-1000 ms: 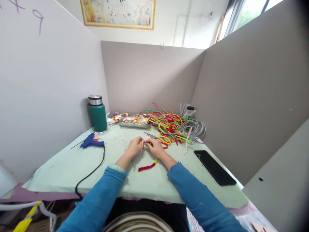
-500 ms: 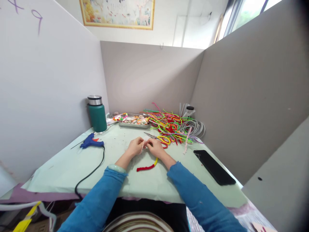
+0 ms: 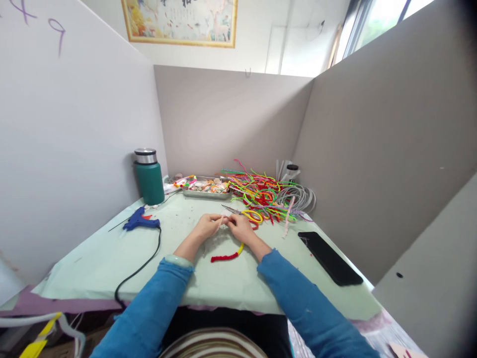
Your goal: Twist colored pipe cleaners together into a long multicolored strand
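My left hand (image 3: 206,226) and my right hand (image 3: 241,227) meet over the middle of the pale green table (image 3: 93,263). Both have their fingers pinched on a small pale pink fuzzy piece (image 3: 222,222) held between them; its shape is too small to make out. A red and yellow pipe cleaner (image 3: 226,256) lies on the table just below my right wrist. Scissors with yellow handles (image 3: 246,214) lie just beyond my hands.
A heap of coloured pipe cleaners (image 3: 266,195) fills the far right, beside a metal tray (image 3: 204,186) of small bits. A green flask (image 3: 149,176) stands far left, a blue glue gun (image 3: 139,221) with black cord nearer. A black phone (image 3: 330,257) lies right. Grey partitions enclose the table.
My hands have stayed together over the same spot, with only small finger movements on the pink piece. The view has shifted slightly.
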A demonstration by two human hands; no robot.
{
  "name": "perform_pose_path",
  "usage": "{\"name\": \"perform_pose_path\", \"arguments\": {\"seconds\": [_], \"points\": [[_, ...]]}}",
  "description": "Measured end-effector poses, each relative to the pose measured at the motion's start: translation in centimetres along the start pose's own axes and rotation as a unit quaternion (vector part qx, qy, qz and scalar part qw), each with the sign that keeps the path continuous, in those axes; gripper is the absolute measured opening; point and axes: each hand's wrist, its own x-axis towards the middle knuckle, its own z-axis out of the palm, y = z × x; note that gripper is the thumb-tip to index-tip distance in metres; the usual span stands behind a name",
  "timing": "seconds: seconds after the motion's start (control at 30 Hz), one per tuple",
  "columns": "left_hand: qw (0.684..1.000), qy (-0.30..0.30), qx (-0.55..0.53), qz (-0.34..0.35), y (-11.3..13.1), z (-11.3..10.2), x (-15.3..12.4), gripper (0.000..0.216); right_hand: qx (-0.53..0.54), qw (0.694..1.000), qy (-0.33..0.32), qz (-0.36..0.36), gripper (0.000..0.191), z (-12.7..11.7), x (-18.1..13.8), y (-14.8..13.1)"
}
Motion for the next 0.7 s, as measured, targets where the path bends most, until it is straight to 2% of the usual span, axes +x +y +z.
{"name": "perform_pose_path", "arguments": {"seconds": [0.17,0.33,0.47,0.63,0.7], "points": [[0.999,-0.036,0.013,0.019,0.39,-0.17,-0.21,0.053,0.007,1.0,-0.01,0.008,0.009,-0.15,0.0,-0.16],[0.998,0.015,0.046,0.038,0.71,-0.29,-0.07,0.051,0.012,1.0,-0.015,0.005,0.013,-0.3,-0.09,-0.62],[0.991,0.031,0.107,0.077,0.89,-0.57,0.11,0.053,0.01,1.0,-0.026,-0.008,0.011,-0.36,-0.17,-0.81],[0.971,0.043,0.204,0.115,0.68,-0.82,0.13,0.03,0.019,1.0,-0.021,-0.01,0.012,-0.38,-0.2,-0.81],[0.968,0.048,0.223,0.103,0.29,-0.81,0.18,0.031,0.03,0.999,-0.015,-0.004,0.011,-0.38,-0.19,-0.81]]}}
